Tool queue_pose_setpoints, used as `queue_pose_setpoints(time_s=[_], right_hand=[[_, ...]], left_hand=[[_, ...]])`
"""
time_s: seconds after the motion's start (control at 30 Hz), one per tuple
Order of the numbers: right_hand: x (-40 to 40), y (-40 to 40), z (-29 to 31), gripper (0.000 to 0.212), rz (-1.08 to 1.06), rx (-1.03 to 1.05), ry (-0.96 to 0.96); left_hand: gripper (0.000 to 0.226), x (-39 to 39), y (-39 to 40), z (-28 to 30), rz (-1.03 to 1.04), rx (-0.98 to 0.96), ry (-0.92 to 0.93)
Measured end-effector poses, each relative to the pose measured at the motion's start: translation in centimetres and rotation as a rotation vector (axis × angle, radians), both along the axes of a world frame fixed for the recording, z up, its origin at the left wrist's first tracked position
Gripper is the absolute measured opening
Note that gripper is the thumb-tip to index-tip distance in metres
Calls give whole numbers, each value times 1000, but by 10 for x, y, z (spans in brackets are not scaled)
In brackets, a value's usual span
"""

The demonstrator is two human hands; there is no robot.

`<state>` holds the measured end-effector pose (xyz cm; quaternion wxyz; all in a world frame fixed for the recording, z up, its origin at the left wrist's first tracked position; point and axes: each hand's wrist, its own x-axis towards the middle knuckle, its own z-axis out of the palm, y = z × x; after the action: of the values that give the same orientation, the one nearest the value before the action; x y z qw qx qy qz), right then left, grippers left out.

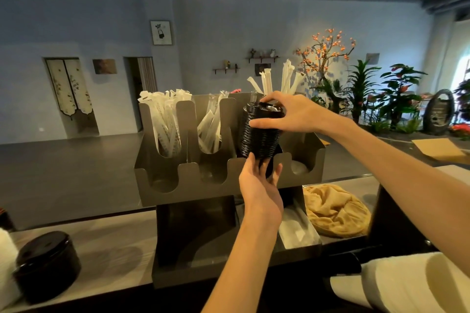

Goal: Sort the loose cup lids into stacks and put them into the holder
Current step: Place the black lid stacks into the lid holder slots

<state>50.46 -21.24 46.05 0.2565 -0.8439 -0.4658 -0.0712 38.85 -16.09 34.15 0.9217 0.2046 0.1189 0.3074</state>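
A tall stack of black cup lids (259, 134) hangs tilted over the third front slot of the metal holder (185, 193). My right hand (287, 114) grips the top of the stack, thumb on its side and fingers over the top lid. My left hand (259, 185) holds the stack from below, fingers curled round its bottom. The bottom lids are partly hidden behind my left fingers. A second, shorter stack of black lids (47, 264) lies on the counter at the far left.
Wrapped straws (167, 122) fill the holder's back slots. A white lid (298, 167) sits in the rightmost front slot. A tan cloth (335, 211) lies right of the holder. White cups (412, 279) lie at bottom right, a white stack (6, 256) at the left edge.
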Motion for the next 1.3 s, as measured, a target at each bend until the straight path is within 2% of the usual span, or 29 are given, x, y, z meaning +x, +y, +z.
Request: queue_pose_setpoints(time_s=[0.2, 0.43, 0.83, 1.03, 1.3], right_hand=[[-3, 12, -7, 82, -9, -71, -46], [-6, 17, -15, 80, -16, -86, -49], [-7, 21, -34, 81, -41, -92, -74], [-6, 24, -37, 79, -37, -87, -70], [0, 24, -42, 81, -33, -53, -84]], left_hand=[[23, 0, 1, -5, -94, -233, -12], [25, -8, -2, -10, -131, -321, -36], [16, -19, -4, -22, -71, -308, -40], [17, -24, -2, -28, -64, -374, -70], [33, -33, 8, -42, -122, -339, -7]])
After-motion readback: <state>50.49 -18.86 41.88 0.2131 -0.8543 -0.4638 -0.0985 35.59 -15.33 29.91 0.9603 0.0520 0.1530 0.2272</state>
